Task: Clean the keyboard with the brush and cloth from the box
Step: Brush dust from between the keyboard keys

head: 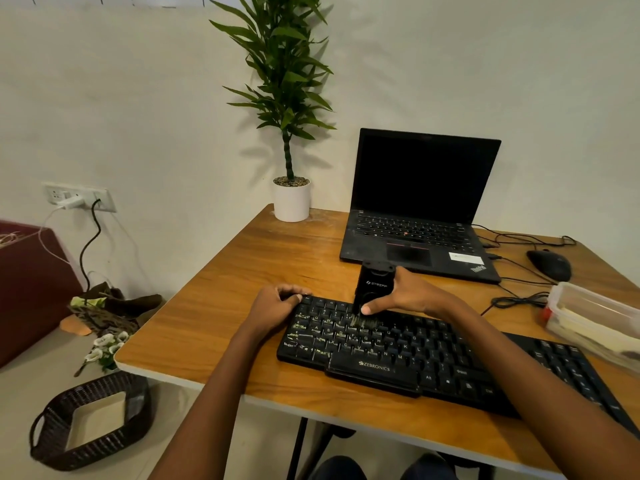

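A black Zebronics keyboard lies across the wooden table in front of me. My right hand grips a black block-shaped brush held upright, its bristles pressed on the upper letter rows near the keyboard's left half. My left hand rests curled on the keyboard's top left corner, holding it steady. A clear plastic box stands at the right table edge with pale cloth-like contents inside.
An open black laptop sits behind the keyboard, with a black mouse and cables to its right. A potted plant stands at the table's back left corner. A dark woven basket is on the floor at left.
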A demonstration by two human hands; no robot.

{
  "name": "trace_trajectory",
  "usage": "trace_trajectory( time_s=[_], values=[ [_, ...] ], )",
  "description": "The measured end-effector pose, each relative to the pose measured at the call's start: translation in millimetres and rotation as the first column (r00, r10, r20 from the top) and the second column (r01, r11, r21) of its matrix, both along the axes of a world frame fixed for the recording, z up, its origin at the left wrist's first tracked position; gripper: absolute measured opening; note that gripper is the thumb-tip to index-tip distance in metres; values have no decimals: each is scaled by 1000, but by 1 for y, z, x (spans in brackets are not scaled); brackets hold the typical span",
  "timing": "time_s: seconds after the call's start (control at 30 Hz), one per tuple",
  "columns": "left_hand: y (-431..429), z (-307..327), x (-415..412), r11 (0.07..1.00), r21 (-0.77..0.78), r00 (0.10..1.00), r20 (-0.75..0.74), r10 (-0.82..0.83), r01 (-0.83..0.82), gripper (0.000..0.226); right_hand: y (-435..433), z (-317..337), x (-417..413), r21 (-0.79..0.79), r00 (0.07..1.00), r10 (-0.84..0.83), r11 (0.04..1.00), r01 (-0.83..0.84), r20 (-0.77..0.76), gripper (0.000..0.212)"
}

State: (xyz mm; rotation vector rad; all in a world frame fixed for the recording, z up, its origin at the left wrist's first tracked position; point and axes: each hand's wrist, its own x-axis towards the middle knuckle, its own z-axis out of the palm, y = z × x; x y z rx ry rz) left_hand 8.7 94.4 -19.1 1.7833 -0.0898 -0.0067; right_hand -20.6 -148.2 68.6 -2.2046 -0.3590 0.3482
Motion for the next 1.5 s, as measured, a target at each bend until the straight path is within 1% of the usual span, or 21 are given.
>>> trace_trajectory(
  time_s=[0.07, 0.13, 0.27, 0.4, 0.43, 0.5, 0.53, 0.63, 0.73, 0.83, 0.93, 0.97, 1.03, 1.07, 1.13, 1.17, 1.23, 1.33, 1.37, 1.43, 1.5],
  values=[
    [0, 0, 0, 1000, -2, 1000, -4, -3, 3, 21, -6, -2, 0, 4, 1000, -9, 1000, 9, -1, 51],
    [-1, 0, 0, 1000, 0, 1000, 1, -8, 8, 22, -10, 0, 1, -19, 1000, -19, 1000, 19, -13, 57],
    [0, 1, 1, 1000, 9, 1000, 12, -20, 20, 25, -7, 0, 4, -48, 1000, -19, 999, 20, 23, 56],
    [2, -1, 2, 1000, 21, 1000, 13, -16, 15, 25, -19, 4, 6, -74, 999, -21, 997, 17, -49, 54],
    [2, -1, 2, 1000, 24, 1000, 19, -13, 13, 24, -21, 3, 6, -73, 998, -37, 997, 33, -49, 50],
    [2, -1, 2, 1000, 27, 1000, 26, -13, 13, 25, -21, 3, 3, -51, 998, -54, 997, 55, 12, 43],
    [2, -1, 2, 1000, 28, 1000, 25, -14, 13, 25, -20, 4, -1, -46, 998, -44, 998, 46, 38, 42],
    [2, -1, 2, 999, 30, 1000, 20, -12, 11, 25, -22, 3, -2, -28, 999, -40, 999, 40, 1, 44],
    [1, -1, 2, 1000, 9, 1000, 7, -4, 4, 24, -25, 0, 3, -45, 998, -60, 997, 61, 35, 40],
    [1, 0, 1, 1000, -7, 1000, 2, -3, 3, 23, -22, -1, 2, -17, 1000, -25, 1000, 25, 16, 43],
    [1, 0, 0, 1000, -3, 1000, -4, 9, -9, 23, -24, -4, 4, -8, 998, -37, 999, 38, 43, 39],
    [1, 1, -1, 1000, -12, 1000, -5, 12, -12, 23, -23, -3, 4, -9, 999, -40, 999, 40, 20, 41],
    [0, 1, -1, 1000, -23, 1000, -7, 18, -18, 23, -21, -5, 7, -14, 999, -47, 999, 47, -23, 53],
    [0, 1, -1, 1000, -21, 1000, -6, 17, -17, 22, -22, -7, 10, -21, 998, -65, 998, 65, -14, 55],
    [0, 1, -1, 1000, 6, 1000, 3, 8, -8, 21, -20, -5, 7, -13, 998, -63, 998, 63, 8, 49],
    [1, 0, 0, 1000, 20, 1000, 5, 11, -11, 20, -21, -6, 7, -2, 999, -44, 999, 44, -15, 49],
    [1, 0, 1, 1000, 14, 1000, 4, 21, -21, 20, -20, -5, 9, -8, 999, -27, 1000, 26, -35, 51],
    [1, 0, 0, 1000, 10, 1000, 10, 19, -19, 21, -11, -4, 12, -3, 1000, -18, 1000, 18, -15, 48],
    [1, 0, 1, 1000, 10, 1000, 13, 15, -15, 22, -5, -4, 13, -13, 1000, -2, 1000, 2, -9, 47],
    [2, 0, 2, 1000, 15, 1000, 20, 9, -9, 24, 13, -3, 13, 11, 1000, 20, 1000, -20, 0, 38],
    [2, -1, 4, 999, 37, 1000, 29, 9, -10, 24, 34, -2, 13, 28, 999, 31, 999, -31, 12, 36]
  ],
)
